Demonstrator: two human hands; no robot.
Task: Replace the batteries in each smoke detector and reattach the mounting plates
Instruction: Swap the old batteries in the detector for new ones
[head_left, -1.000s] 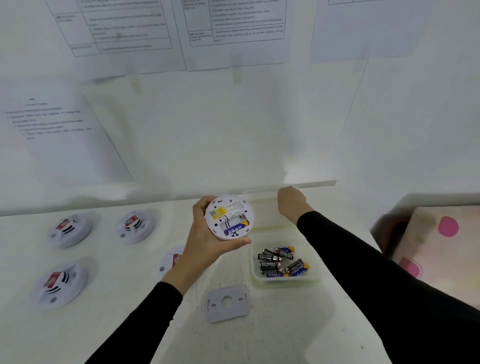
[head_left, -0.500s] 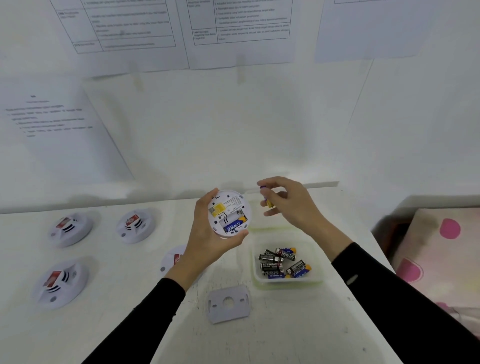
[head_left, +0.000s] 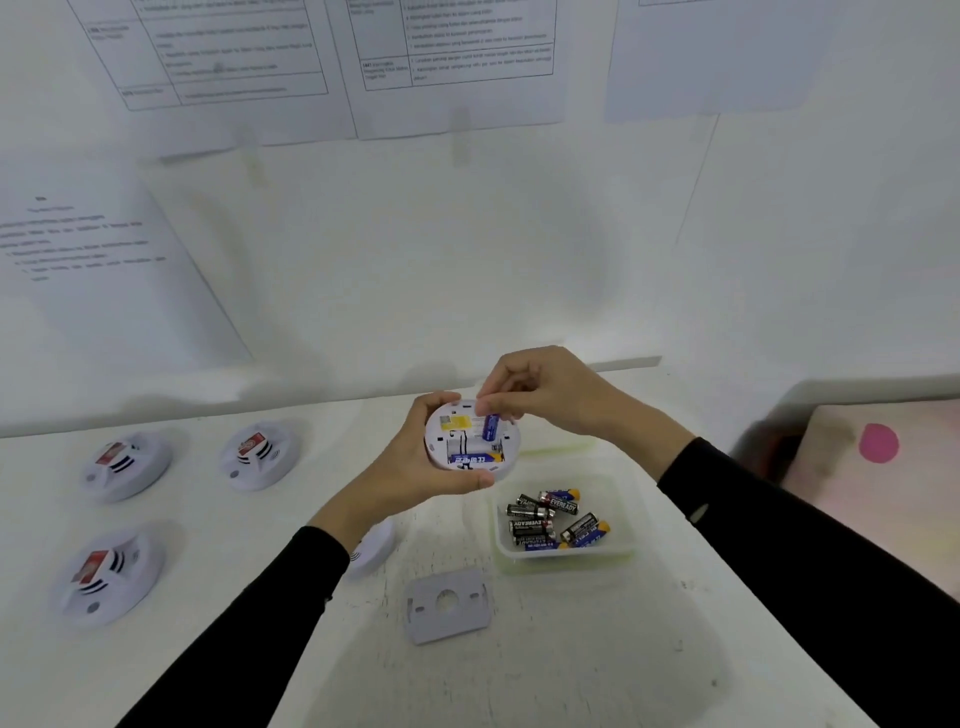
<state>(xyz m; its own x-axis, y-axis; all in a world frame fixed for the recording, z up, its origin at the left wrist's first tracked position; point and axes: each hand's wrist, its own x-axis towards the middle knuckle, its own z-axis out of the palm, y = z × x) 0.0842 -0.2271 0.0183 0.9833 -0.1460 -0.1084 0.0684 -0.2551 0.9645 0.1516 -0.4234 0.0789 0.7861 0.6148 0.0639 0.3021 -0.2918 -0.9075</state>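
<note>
Our left hand (head_left: 410, 470) cups the open smoke detector (head_left: 457, 437) above the counter (head_left: 571, 649); our right hand (head_left: 550, 395) pinches a battery (head_left: 491, 427) over its bay. Seated tilted or reversed, it may spring out.

Five smoke detectors: one held detector (head_left: 470, 441) at centre, three face-up detectors (head_left: 127, 465) at 9 o'clock, one half-hidden detector (head_left: 376, 545) at 7 o'clock. One loose mounting plate (head_left: 448, 605) at 6 o'clock. Two blue batteries at the held detector: one pinched battery (head_left: 491, 427), one seated battery (head_left: 475, 459). About six more, overlapping, in one tray (head_left: 623, 514) at 4 o'clock.
</note>
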